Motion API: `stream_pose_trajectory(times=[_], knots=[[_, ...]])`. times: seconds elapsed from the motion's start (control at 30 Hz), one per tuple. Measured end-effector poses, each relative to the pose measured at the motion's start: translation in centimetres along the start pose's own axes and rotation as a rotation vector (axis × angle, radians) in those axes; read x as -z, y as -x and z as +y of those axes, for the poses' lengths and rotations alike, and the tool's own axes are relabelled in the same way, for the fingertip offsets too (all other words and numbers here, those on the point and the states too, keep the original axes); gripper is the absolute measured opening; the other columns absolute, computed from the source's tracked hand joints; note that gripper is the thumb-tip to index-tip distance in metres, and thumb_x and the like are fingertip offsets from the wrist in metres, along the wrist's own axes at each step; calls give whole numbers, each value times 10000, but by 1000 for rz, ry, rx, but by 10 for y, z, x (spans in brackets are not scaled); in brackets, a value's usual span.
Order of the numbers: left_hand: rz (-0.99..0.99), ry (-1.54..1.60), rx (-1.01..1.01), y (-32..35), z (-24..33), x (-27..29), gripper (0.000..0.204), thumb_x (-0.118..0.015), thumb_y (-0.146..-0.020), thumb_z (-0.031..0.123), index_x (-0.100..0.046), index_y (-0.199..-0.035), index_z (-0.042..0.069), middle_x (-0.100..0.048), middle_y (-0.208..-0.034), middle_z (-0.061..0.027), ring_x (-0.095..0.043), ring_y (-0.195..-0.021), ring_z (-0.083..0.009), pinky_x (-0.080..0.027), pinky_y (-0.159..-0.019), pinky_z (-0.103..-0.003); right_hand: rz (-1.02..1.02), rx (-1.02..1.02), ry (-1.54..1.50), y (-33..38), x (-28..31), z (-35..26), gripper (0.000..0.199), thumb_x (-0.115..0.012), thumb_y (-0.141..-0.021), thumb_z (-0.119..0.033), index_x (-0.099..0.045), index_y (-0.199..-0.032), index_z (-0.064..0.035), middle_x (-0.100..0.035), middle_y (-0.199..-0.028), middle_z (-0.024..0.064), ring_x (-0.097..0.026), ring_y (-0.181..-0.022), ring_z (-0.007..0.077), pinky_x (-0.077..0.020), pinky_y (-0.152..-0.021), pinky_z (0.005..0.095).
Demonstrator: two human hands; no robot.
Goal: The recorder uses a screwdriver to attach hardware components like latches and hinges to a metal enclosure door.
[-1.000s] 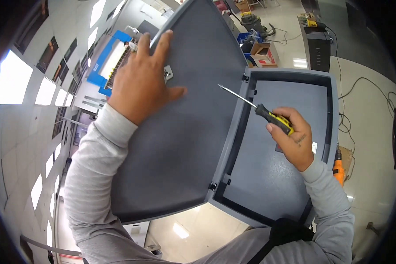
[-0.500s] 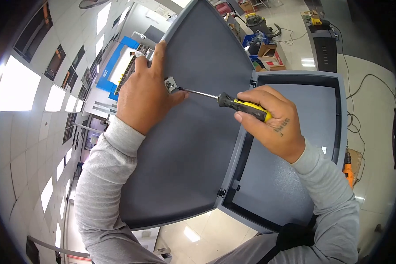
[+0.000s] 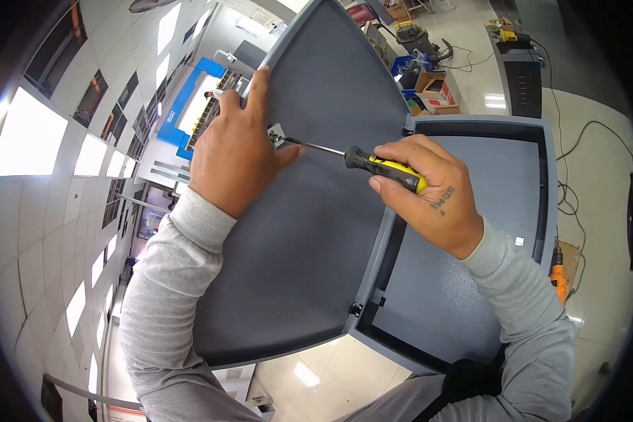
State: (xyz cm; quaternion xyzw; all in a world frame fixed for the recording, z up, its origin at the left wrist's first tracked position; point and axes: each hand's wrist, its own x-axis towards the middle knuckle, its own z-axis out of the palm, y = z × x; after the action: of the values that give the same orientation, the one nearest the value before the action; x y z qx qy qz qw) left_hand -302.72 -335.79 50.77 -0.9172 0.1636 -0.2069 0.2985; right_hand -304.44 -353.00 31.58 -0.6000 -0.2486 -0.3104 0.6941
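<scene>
My right hand [image 3: 429,188] is closed round the yellow and black handle of a screwdriver [image 3: 385,170]. Its shaft points left, and the tip meets a small silver metal lock piece [image 3: 276,135] on the inside of a grey metal cabinet door [image 3: 295,246]. My left hand [image 3: 238,146] grips the left edge of that door beside the lock piece. Its index finger lies along the edge and its thumb is by the screwdriver's tip; the other fingers partly disappear behind the edge. On the right, the open grey cabinet box [image 3: 464,295] joins the door by black hinges [image 3: 354,309].
An orange power drill [image 3: 558,273] lies on the floor right of the box, near black cables [image 3: 568,197]. Farther off are an open cardboard box [image 3: 436,91], a vacuum cleaner [image 3: 411,35] and a dark cabinet [image 3: 519,81] carrying a yellow tool.
The screwdriver and my right hand have shifted slightly left, bringing the tip onto the lock piece. My left hand keeps its hold on the door edge.
</scene>
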Motion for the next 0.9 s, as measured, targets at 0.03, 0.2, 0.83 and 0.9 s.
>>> stream_pose_trajectory(times=[0.03,0.2,0.83,0.9], knots=[[-4,-1,4,0,0,0,1017,-884,-704,337,-307,-1498,70,-561,-1111,-240,-702,-886,-391,-601,-730,-422,0,0,0,0,0,0,317,-769,-803,-108,-689,-1077,28,-656,-911,104,-623,-777,158,-479,-672,267],[-8,-5,5,-1,1,0,1015,-885,-704,332,-309,-1497,69,-561,-1112,-239,-702,-885,-391,-601,-729,-422,-16,13,2,-2,1,1,317,-763,-804,-109,-684,-1077,34,-657,-919,113,-628,-780,166,-484,-669,270],[-10,41,-16,1,1,-2,969,-880,-709,289,-327,-1483,105,-527,-1198,-252,-670,-984,-419,-583,-816,-451,-108,31,-7,-24,14,-11,484,-711,-834,-53,-536,-1284,-13,-533,-1073,98,-589,-923,148,-507,-795,279],[-5,54,-38,1,0,-3,949,-877,-710,265,-335,-1476,120,-508,-1252,-267,-649,-1037,-431,-573,-853,-461,-72,190,19,-27,14,-1,526,-715,-872,-101,-477,-1335,-20,-552,-1024,75,-582,-881,126,-489,-746,274]])
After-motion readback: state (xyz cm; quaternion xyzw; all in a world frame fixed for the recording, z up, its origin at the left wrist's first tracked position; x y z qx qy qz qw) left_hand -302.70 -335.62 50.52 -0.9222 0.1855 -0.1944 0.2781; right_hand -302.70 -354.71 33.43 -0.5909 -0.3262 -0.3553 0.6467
